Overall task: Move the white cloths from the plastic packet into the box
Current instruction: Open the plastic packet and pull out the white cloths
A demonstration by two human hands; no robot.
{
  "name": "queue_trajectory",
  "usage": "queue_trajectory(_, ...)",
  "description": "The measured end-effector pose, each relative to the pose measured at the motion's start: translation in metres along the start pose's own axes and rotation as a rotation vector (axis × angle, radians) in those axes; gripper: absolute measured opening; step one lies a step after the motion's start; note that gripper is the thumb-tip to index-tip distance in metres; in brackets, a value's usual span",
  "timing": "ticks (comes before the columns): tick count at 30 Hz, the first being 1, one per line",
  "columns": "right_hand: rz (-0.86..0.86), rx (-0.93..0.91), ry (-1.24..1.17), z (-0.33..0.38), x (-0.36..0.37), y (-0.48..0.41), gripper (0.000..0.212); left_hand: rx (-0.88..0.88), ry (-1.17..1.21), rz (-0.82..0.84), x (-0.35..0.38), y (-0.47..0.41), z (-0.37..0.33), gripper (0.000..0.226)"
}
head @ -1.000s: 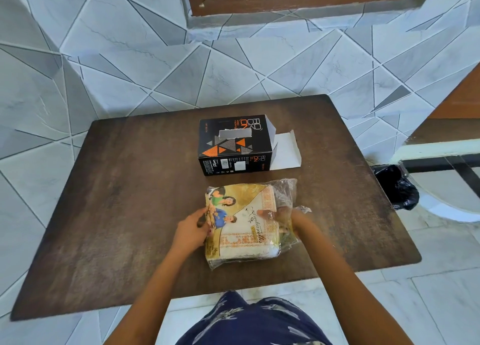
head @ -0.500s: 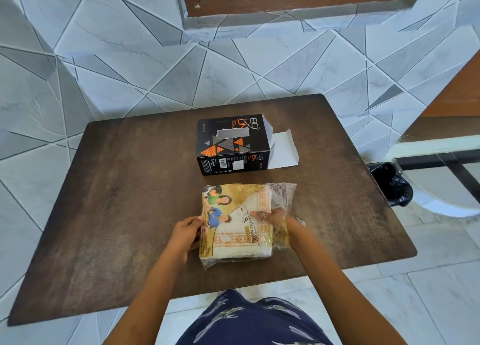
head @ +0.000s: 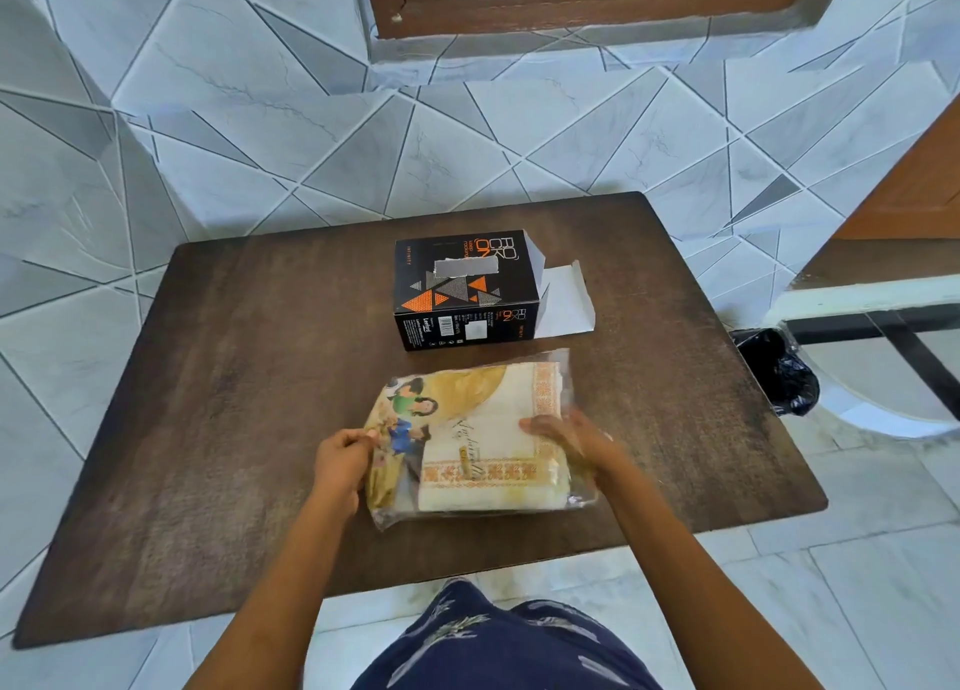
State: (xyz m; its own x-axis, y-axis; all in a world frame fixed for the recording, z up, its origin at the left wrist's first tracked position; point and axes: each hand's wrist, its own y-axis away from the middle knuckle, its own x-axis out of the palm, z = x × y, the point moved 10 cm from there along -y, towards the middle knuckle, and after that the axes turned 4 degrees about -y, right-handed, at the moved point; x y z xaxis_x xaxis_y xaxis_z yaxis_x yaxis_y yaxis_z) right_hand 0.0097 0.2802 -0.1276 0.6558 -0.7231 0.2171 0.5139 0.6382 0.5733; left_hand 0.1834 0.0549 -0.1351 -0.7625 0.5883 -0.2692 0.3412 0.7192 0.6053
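Both forearms reaching forward from the bottom edge over the near side of a dark brown wooden table (head: 208, 377), converging on a clear plastic packet (head: 470, 434) lying flat near the table's front edge. Left hand (head: 340, 463) at the packet's left edge, knuckles up, fingers curled and pinching the plastic there between thumb and fingertips. Right hand (head: 569, 437) at the packet's right end, palm down, fingers extended leftward over the folded white cloths (head: 493, 473) with orange patterned borders; seemingly slipped in under the plastic film, though blur makes it impossible to tell whether closed on the cloth or merely pressing on it. Cloths all inside the packet, beside a printed yellow insert with cartoon figures at the left. Just beyond the packet, apart from it, a black box (head: 460, 289) with orange and grey triangles lying on its side, right end open, white flap (head: 563, 299) spread flat on the tabletop. Off the table's right edge, a black plastic bag (head: 779, 372) on the tiled floor. Dark blue patterned clothing (head: 498, 648) at the bottom, under the arms.
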Motion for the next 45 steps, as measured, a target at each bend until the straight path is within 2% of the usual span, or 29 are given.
queue_trajectory(2, -0.017, -0.032, -0.057, 0.003, -0.013, 0.002, 0.045, 0.048, -0.022, -0.099, -0.027, -0.008, -0.011, 0.013)
queue_trajectory(4, 0.003, -0.036, -0.086, 0.005, -0.018, 0.003, 0.045, 0.063, -0.077, -0.113, -0.044, -0.014, -0.018, 0.012)
queue_trajectory(7, 0.024, -0.049, -0.124, 0.011, -0.015, 0.006, 0.031, -0.003, -0.125, 0.103, -0.03, -0.009, -0.017, 0.026)
queue_trajectory(9, 0.062, -0.052, -0.13, 0.012, -0.008, 0.007, 0.042, -0.014, -0.212, 0.219, -0.014, -0.001, -0.011, 0.038)
queue_trajectory(10, 0.072, -0.047, -0.127, 0.011, -0.005, 0.006, 0.05, 0.0, -0.209, 0.231, -0.008, 0.002, -0.009, 0.036)
queue_trajectory(12, 0.067, -0.06, -0.111, 0.011, -0.003, 0.006, 0.049, 0.038, -0.132, 0.175, -0.006, 0.003, -0.008, 0.031)
queue_trajectory(16, 0.05, -0.089, -0.102, 0.02, -0.009, 0.01, 0.037, 0.092, 0.001, -0.043, -0.043, -0.005, -0.014, 0.034)
queue_trajectory(21, 0.017, -0.163, -0.189, 0.042, -0.025, 0.012, 0.03, -0.015, 0.106, -0.259, -0.111, -0.033, 0.006, 0.046)
queue_trajectory(24, 0.037, -0.196, -0.164, 0.051, -0.027, 0.011, 0.046, -0.089, 0.171, -0.284, -0.127, -0.052, 0.03, 0.065)
queue_trajectory(27, 0.089, -0.214, -0.156, 0.06, -0.018, 0.012, 0.056, -0.131, 0.244, -0.373, -0.142, -0.051, 0.048, 0.063)
queue_trajectory(30, 0.164, -0.204, -0.135, 0.07, -0.005, 0.013, 0.08, -0.163, 0.305, -0.466, -0.167, -0.061, 0.081, 0.068)
queue_trajectory(33, 0.264, -0.193, -0.119, 0.082, 0.013, 0.013, 0.085, -0.166, 0.35, -0.578, -0.175, -0.011, 0.073, 0.059)
queue_trajectory(36, 0.327, -0.181, -0.109, 0.089, 0.035, 0.014, 0.086, -0.164, 0.412, -0.609, -0.171, 0.017, 0.071, 0.033)
queue_trajectory(38, 0.363, -0.164, -0.108, 0.09, 0.054, 0.013, 0.082, -0.108, 0.505, -0.558, -0.16, 0.022, 0.067, 0.027)
queue_trajectory(40, 0.378, -0.159, -0.1, 0.093, 0.075, 0.013, 0.066, -0.051, 0.601, -0.516, -0.153, 0.022, 0.065, 0.04)
queue_trajectory(45, 0.419, -0.145, -0.129, 0.102, 0.14, 0.01, 0.021, -0.08, 0.554, -0.392, -0.14, 0.018, 0.076, 0.044)
